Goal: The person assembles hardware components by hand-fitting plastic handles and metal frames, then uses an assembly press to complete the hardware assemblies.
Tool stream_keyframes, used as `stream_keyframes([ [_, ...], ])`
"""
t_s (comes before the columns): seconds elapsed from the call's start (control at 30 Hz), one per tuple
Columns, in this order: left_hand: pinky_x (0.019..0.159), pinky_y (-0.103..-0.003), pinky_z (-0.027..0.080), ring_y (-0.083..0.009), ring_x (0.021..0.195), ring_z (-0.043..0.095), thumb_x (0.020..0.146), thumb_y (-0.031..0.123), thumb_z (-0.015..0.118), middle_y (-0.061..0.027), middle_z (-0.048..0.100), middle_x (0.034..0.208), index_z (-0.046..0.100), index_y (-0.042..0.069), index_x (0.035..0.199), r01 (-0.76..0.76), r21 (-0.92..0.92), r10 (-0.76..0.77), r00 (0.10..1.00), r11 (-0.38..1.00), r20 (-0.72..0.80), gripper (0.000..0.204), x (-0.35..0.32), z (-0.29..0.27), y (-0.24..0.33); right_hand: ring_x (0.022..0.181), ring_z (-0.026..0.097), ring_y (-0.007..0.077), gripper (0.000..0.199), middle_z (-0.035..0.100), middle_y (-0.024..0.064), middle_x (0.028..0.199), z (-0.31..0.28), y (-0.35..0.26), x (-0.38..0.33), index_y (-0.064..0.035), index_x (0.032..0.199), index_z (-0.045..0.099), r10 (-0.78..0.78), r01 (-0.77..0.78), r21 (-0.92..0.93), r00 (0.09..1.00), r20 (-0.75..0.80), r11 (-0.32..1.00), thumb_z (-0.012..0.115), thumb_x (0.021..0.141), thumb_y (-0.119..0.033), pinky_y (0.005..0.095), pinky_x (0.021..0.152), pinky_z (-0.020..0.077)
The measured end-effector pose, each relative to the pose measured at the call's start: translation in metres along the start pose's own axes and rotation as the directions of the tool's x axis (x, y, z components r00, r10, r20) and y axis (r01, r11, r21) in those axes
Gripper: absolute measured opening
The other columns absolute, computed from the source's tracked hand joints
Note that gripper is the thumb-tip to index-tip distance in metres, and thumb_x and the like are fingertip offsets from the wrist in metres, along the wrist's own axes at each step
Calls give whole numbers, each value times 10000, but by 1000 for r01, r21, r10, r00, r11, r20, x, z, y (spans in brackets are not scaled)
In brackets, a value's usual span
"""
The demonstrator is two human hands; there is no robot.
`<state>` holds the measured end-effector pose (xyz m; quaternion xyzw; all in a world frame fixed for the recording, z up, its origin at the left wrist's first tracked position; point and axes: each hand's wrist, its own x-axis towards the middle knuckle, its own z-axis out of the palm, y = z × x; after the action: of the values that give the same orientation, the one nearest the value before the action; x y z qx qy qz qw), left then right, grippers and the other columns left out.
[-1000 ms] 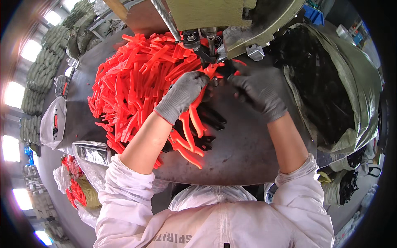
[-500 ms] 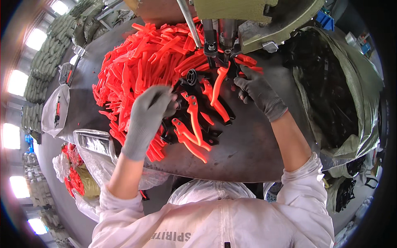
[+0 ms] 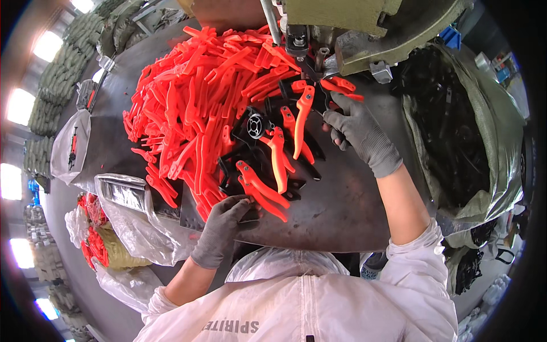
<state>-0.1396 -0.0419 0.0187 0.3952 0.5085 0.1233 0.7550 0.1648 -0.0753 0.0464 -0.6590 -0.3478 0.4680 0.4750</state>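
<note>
Dropped back from the heap to the near table rim: left hand [image 3: 223, 228] (grey knit glove), fingers curled on a black part beside glossy orange handles [image 3: 194, 108]. Right hand [image 3: 359, 132] pinching an orange-handled tool [image 3: 337, 85] under the olive metal press [image 3: 364, 23].

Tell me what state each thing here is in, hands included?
Left hand: gloved, fingers on an orange-and-black piece at the table's near edge.
Right hand: gloved, holding an orange piece under the machine.
Machine: green, over the table.
Orange handles: loose heap.
Table: dark metal, partly bare.
Sack: open, with dark parts inside.
</note>
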Motion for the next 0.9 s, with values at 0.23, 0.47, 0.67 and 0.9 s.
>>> stream_keyframes([
  [0.23,814,-300,535,-202,905,644,944,159,528,-129,639,1011,537,-60,1113,24,-160,-24,1000,987,2,276,5,3,-11,486,493,43,463,523,15,688,-7,-7,-1,-12,1322,433,51,-52,-17,998,-46,999,551,895,-149,200,437,418],
  [0.47,825,-296,530,-180,936,626,937,149,536,-124,618,1055,535,-57,1114,-9,-219,-2,999,976,-51,271,3,11,-16,474,500,44,417,554,21,691,-13,16,10,-31,1287,471,121,-120,26,993,-15,992,554,896,-149,196,427,411],
  [0.67,864,-293,488,-166,959,600,935,159,542,-89,604,1065,525,-30,1135,-100,-341,99,995,935,-21,276,2,11,-24,498,514,55,388,562,24,710,-12,18,10,-37,1260,496,147,-146,37,988,-37,989,559,896,-157,199,438,417],
  [0.9,856,-265,440,-93,950,548,916,232,601,-14,580,1044,506,28,1189,-265,-569,243,963,778,-115,353,38,27,-28,922,612,123,447,627,93,1054,-3,35,14,-41,1335,455,-136,136,99,991,-9,986,555,912,-146,257,800,497],
])
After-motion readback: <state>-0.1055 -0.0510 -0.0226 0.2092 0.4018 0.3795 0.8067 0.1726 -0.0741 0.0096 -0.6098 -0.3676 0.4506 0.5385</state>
